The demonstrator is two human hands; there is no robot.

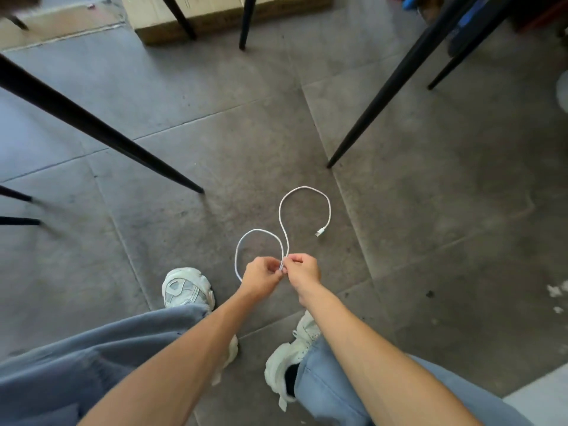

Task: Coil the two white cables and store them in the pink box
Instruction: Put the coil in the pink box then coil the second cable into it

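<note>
Nearest to us, our knees in blue trousers [92, 358] and our pale shoes [187, 289] sit over the grey tiled floor [430, 241]. Just past them our left hand [262, 276] and right hand [302, 269] meet, fingertips almost touching, both closed in a pinch on the white cable [304, 192] where its strands cross. A small loop hangs to the left of the pinch; a larger one arcs away beyond it and ends at the free connector [320, 232], which appears to hang loose above the tiles.

We judge the first turn of the coil is being formed. To do it well, the left hand should hold the crossing firmly while the right slides out along the free length and brings back a loop matching the first, letting the cable twist freely so it does not kink.

Farther off stand black furniture legs [101, 130] and a cardboard box [215, 20]. We see neither the second cable nor the pink box.
</note>
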